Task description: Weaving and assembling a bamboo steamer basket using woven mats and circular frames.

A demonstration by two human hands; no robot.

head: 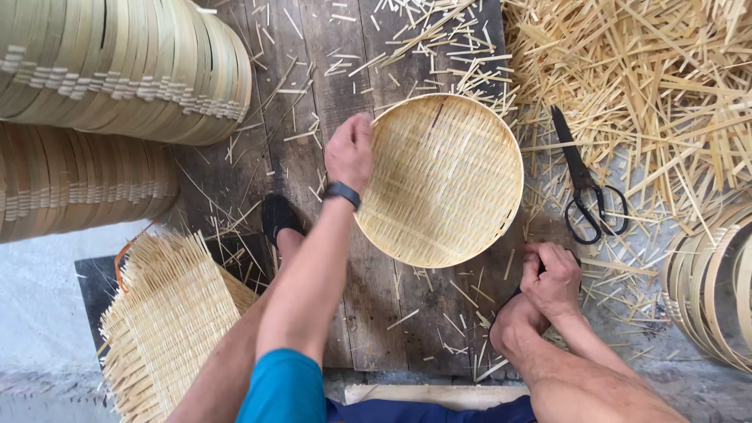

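Note:
A round woven bamboo tray (446, 184) with a bent rim lies tilted on dark wooden planks (313, 94). My left hand (349, 150) grips its left rim near the top; a dark band sits on that wrist. My right hand (551, 276) rests closed by my right ankle, just below the tray's lower right edge, and I cannot tell whether it holds anything. Black scissors (583, 184) lie to the right of the tray, blades pointing up.
Stacks of finished bamboo rims (117, 70) lie at the upper left. Square woven mats (168, 325) are piled at the lower left. Loose bamboo strips (650, 70) heap at the upper right. More hoops (713, 282) stand at the right edge. My black shoe (278, 218) is on the planks.

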